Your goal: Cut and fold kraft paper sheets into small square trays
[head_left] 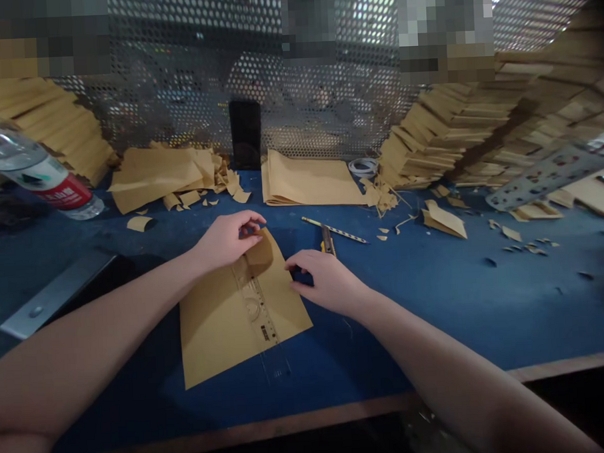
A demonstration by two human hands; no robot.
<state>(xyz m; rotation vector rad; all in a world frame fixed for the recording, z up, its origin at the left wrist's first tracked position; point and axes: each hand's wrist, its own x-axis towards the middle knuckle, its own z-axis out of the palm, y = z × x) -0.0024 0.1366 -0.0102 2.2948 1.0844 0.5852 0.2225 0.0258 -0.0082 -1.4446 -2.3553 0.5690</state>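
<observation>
A tan sheet of paper (211,324) lies on the blue table in front of me, its far edge lifted a little. On it rests a clear plastic ruler (258,308), whose near end sticks out past the paper. My left hand (227,240) is at the sheet's far edge, fingers curled, with thumb and forefinger around the raised paper corner. At the sheet's right edge is my right hand (329,279), its thumb and fingers apart with nothing between them. Just beyond my right hand lie a yellow-and-black cutter (327,241) and a striped pencil (345,234).
Stacked folded paper (310,179), a dark phone (246,135) and a white tape roll (363,167) stand along the perforated screen. A water bottle (44,174) and metal plate (59,297) are left. Paper piles (443,133) and scraps are right.
</observation>
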